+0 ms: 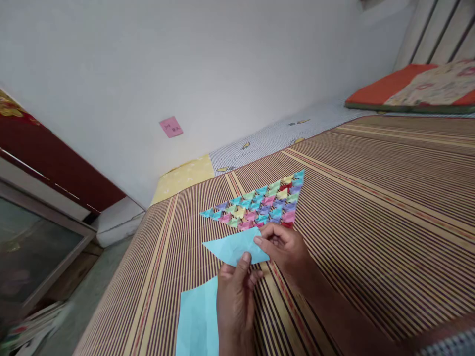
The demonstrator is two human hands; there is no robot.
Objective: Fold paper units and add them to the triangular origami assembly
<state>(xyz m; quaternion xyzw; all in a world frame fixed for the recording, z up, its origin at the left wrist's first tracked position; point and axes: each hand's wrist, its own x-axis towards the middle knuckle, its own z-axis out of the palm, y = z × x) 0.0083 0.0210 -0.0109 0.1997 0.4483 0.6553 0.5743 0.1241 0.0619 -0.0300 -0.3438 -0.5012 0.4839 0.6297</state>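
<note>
Between my two hands is a light blue sheet of paper (232, 247), folded, with a pointed corner toward the left. My left hand (237, 301) grips its lower edge, thumb on top and fingers underneath. At the sheet's right end my right hand (284, 247) pinches the corner between thumb and fingers. A larger light blue sheet (196, 316) lies on the mat, partly hidden by my left hand. Just beyond my hands, small folded paper triangles (256, 202) in several colours lie in rows that form one big triangle.
A striped mat (371, 198) covers the bed, with a patterned sheet (256, 143) showing along the white wall (222, 64). An orange and floral cushion (401, 86) lies at the far right. A pink note (171, 127) is on the wall. The floor (100, 277) drops away at left.
</note>
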